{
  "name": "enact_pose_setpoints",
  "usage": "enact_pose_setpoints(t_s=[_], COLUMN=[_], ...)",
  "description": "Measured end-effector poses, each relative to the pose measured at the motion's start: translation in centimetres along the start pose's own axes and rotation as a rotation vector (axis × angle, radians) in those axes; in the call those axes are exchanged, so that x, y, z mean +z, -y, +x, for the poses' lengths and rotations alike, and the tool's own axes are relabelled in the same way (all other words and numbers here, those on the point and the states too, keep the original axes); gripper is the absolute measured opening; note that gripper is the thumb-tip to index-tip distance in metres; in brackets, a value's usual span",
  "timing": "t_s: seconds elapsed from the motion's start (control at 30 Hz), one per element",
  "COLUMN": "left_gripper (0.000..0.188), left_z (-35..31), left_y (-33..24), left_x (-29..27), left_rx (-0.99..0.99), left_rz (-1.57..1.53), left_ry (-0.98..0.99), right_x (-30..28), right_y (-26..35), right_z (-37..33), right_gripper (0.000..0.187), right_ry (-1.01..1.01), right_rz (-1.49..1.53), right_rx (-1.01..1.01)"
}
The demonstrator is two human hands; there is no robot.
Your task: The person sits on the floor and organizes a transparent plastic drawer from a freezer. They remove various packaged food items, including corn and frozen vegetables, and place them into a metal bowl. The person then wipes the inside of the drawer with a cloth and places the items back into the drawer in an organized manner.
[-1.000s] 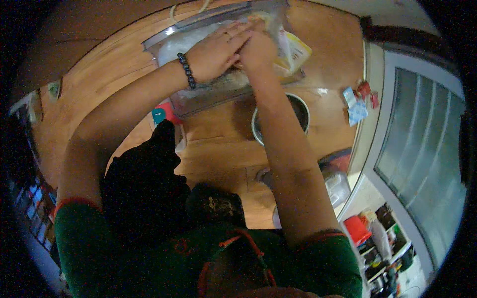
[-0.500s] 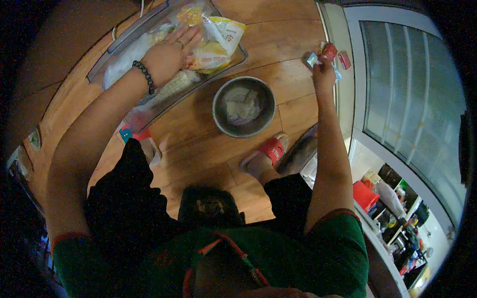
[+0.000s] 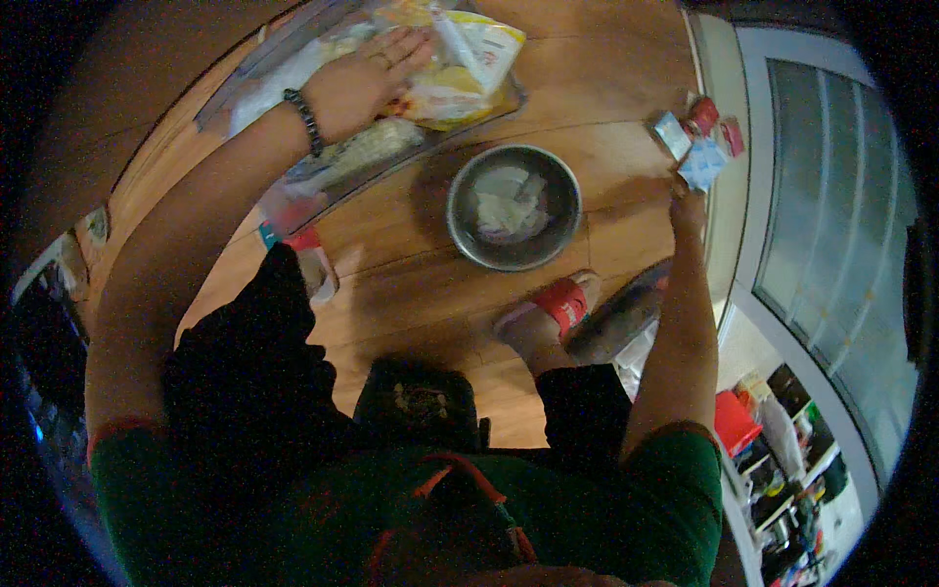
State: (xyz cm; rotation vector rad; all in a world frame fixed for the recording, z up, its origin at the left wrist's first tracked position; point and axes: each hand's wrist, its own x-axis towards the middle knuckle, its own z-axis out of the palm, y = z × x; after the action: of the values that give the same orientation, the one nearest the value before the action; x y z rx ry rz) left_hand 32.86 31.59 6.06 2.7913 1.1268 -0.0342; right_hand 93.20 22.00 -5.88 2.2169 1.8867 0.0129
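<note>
My left hand (image 3: 364,90) lies flat with fingers stretched over the plastic food bags in a clear grey bin (image 3: 342,191). Under and beside its fingers is a yellow and white bag (image 3: 479,59); a clear bag of pale pieces (image 3: 367,147) lies closer to me. My right hand (image 3: 689,205) is low over the floor at the right, just on my side of a light blue packet (image 3: 702,164). Its fingers are small and blurred, so their closure is unclear. Beside that packet lie a silver-white packet (image 3: 671,135), a red one (image 3: 702,114) and a pink-red one (image 3: 732,137).
A metal bowl (image 3: 514,207) with pale, whitish contents stands on the wood floor between my arms. My feet wear red slippers (image 3: 562,305). A long dark object (image 3: 621,318) lies by the right slipper. To the right are a door track and a glazed sliding door (image 3: 822,186).
My right hand has drawn back toward me from the small packets, uncovering the light blue one. My left hand stays on the bags. The whole view has shifted a little.
</note>
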Motion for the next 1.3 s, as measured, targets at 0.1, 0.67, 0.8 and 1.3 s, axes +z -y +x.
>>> enact_pose_setpoints(t_s=[0.1, 0.67, 0.8, 1.3], left_gripper=[0.063, 0.043, 0.042, 0.045], left_z=[-0.6, -10.4, -8.3, -5.5], left_y=[0.0, -1.9, -3.4, -2.9], left_x=[-1.9, -5.1, -2.8, 0.3], left_rx=[-0.037, 0.005, -0.072, -0.233], left_rz=[-0.100, -0.263, -0.199, -0.034], left_ry=[0.104, -0.015, 0.076, 0.111], right_x=[-1.7, 2.9, 3.1, -12.1], right_y=[0.2, 1.5, 1.6, 4.5], right_z=[1.4, 4.2, 0.5, -3.7], right_gripper=[0.038, 0.060, 0.053, 0.035], right_ry=[0.271, 0.107, 0.119, 0.215], right_rz=[-0.012, -0.067, 0.025, 0.580], right_rx=[0.209, 0.007, 0.226, 0.015])
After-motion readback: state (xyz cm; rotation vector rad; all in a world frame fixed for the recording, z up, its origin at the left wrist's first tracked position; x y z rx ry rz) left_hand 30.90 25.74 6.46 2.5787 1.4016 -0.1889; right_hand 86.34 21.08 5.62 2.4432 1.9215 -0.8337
